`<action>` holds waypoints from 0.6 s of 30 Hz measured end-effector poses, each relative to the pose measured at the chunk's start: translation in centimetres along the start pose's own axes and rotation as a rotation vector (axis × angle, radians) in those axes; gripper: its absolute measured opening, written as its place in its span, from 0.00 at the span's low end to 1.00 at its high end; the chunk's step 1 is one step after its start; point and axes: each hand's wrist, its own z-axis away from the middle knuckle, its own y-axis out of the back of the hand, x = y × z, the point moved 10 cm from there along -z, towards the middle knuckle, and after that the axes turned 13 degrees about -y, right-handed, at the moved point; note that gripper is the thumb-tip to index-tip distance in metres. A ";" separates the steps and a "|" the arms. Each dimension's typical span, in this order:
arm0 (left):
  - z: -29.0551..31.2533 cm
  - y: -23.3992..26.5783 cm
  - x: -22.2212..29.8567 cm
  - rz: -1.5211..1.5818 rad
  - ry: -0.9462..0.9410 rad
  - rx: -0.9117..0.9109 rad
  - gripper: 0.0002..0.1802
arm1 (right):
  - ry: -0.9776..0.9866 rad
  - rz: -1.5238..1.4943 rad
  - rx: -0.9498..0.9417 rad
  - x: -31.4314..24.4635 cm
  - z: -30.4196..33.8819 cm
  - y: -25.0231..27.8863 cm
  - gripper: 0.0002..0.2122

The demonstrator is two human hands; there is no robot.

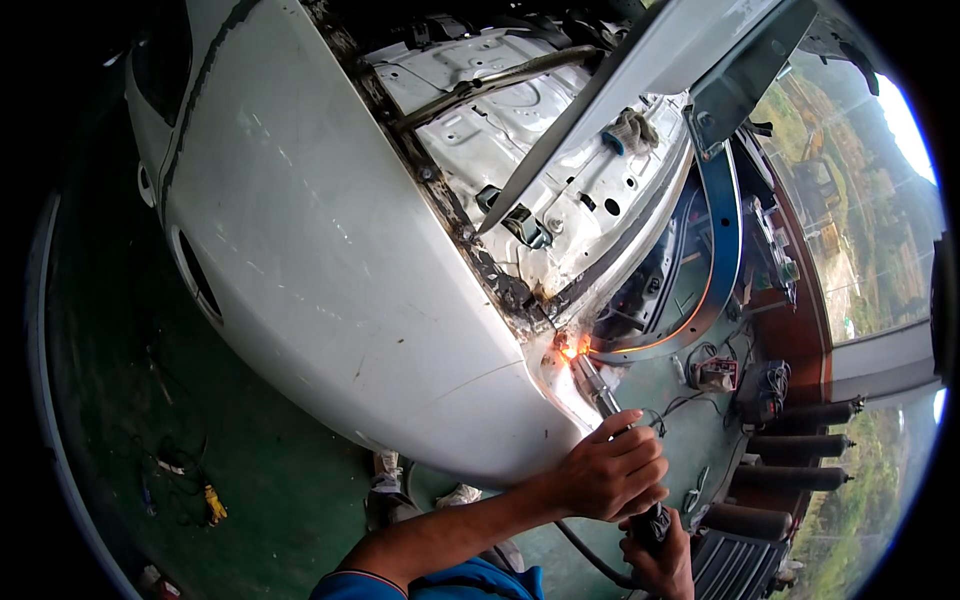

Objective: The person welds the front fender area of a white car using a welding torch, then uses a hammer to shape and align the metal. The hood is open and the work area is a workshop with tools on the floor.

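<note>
Both my hands are closed on a welding torch (594,384) that points up and to the left. My left hand (612,467) wraps round its silver front part, while my right hand (660,562) grips the black handle below. The torch tip meets the corner of a white car body panel (360,270), where bright orange light and sparks (574,348) glow. The light hides the exact spot where the tip touches. A dark, bare-metal seam (455,225) runs from that corner up along the panel edge.
A raised grey-white panel (640,90) slants over the opened car body. A work glove (632,132) lies on the bare inner metal. Several gas cylinders (795,478) lie at the right. A dark cable (590,550) hangs by my arms. A yellow plug (214,506) sits on the green floor.
</note>
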 end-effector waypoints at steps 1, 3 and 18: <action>0.0 0.0 0.0 -0.001 0.004 0.003 0.12 | 0.003 -0.003 0.006 -0.3 0.0 0.0 0.15; 0.0 0.0 -0.1 0.002 0.012 0.004 0.12 | 0.003 -0.003 0.010 -0.5 0.0 0.0 0.14; -0.1 0.2 -0.6 0.029 0.026 0.037 0.10 | -0.089 0.123 0.083 1.2 -0.6 0.3 0.16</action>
